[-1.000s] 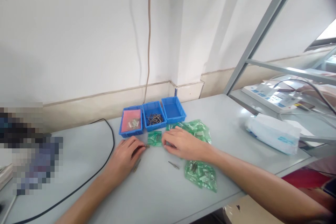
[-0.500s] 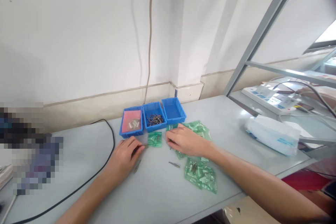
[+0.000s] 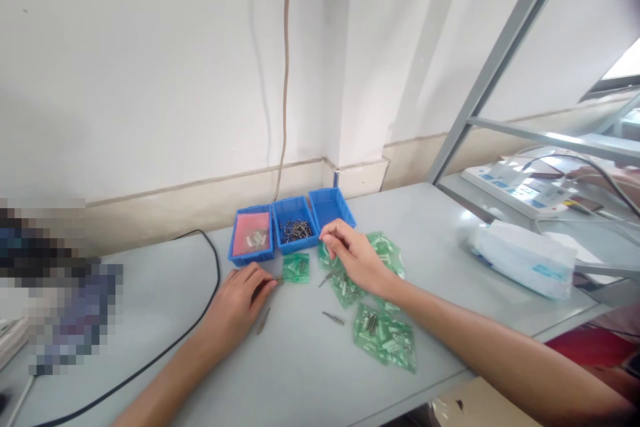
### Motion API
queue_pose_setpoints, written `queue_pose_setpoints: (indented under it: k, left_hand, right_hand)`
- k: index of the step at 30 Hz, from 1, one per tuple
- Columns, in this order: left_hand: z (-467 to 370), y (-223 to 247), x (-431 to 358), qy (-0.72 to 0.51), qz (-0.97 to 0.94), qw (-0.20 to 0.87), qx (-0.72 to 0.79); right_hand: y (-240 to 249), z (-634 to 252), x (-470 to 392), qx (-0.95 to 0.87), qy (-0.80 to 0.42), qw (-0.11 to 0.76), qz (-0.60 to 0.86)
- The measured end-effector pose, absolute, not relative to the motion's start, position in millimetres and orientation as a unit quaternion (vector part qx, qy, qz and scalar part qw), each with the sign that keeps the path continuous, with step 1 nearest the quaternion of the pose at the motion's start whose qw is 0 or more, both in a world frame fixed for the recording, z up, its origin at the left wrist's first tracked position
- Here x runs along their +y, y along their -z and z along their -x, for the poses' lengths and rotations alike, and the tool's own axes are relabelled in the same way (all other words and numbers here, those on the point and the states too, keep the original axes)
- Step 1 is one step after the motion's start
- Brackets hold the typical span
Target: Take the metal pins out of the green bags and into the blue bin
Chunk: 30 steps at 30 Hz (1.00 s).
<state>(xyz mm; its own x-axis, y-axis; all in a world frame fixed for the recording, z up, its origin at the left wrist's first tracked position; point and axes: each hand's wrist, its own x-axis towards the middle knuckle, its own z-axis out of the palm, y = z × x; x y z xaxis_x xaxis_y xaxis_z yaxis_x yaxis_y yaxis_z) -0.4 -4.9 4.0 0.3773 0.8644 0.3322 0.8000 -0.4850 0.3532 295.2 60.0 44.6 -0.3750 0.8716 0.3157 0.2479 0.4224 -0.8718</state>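
The left hand (image 3: 241, 300) is pinching small metal pins (image 3: 279, 280) almost closed, just beside a small green packet (image 3: 296, 268) on the table (image 3: 295, 373). The right hand (image 3: 356, 257) is curling its fingers near the right blue bin (image 3: 331, 205); whether it is gripping anything, I cannot tell.

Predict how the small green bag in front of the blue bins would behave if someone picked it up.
The small green bag looks like thin, creased film, so it would probably flop. Its shine suggests slight slipperiness. Lying flat, it seems unlikely to roll.
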Motion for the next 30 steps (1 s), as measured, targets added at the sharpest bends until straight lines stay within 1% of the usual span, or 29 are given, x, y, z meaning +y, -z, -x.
queue_pose_setpoints:
  k: [3,8,21,30]
  left_hand:
    - [0.0,-4.1,-4.7,-0.245,-0.827,0.065,0.502]
    - [-0.4,-3.0,-4.2,-0.250,-0.821,0.060,0.510]
    - [6.7,3.9,0.4,-0.283,-0.812,0.013,0.510]
    - [11.1,4.3,0.9,-0.271,-0.830,-0.037,0.486]
  right_hand:
    - [-39.7,-294.7,62.7,-0.727,-0.398,0.423,0.365]
    - [-37.3,-294.7,62.9,-0.713,-0.450,0.398,0.362]
    - [-36.2,-292.3,64.4,-0.649,-0.523,0.426,0.352]
    - [-35.3,-289.3,66.6,-0.612,-0.551,0.447,0.349]
